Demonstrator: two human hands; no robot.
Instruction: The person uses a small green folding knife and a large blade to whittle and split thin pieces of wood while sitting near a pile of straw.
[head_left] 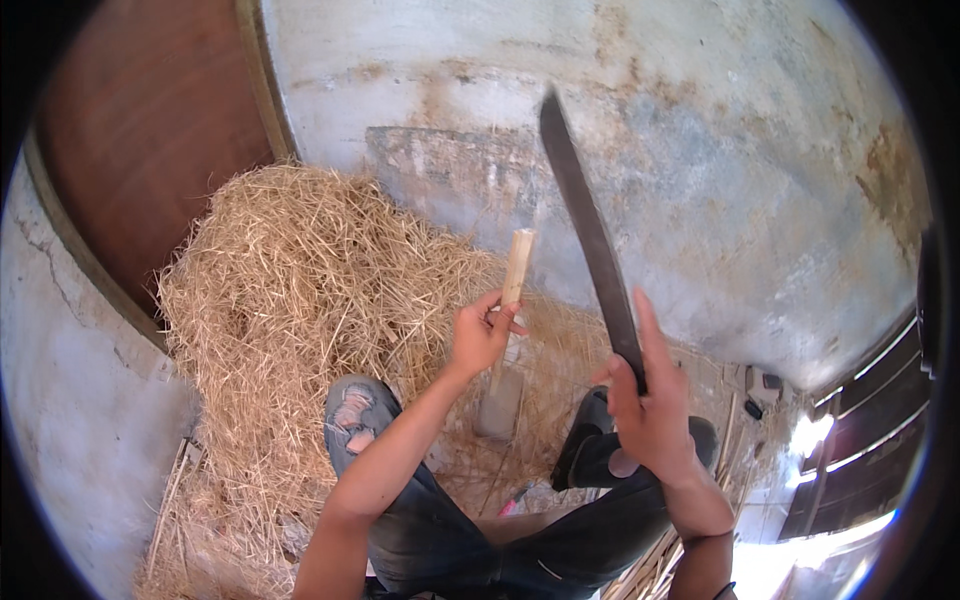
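Note:
My left hand (482, 336) is closed around a short, pale strip of split bamboo or wood (518, 262), which stands nearly upright with its cut end on top. To the right, my right hand (655, 408) has hold of a long dark machete (588, 215) near the base of its blade. The thumb presses on one side of it, and the index finger stretches up along the other. The blade points up and slightly left, apart from the strip. The machete's handle is hidden by the hand.
A big heap of straw (310, 270) fills the left side, against a brown door (165, 130) and a stained wall (740, 190). A grey block (499, 405) lies between my knees. Thin sticks lie on the floor at right, near a dark slatted panel (865, 450).

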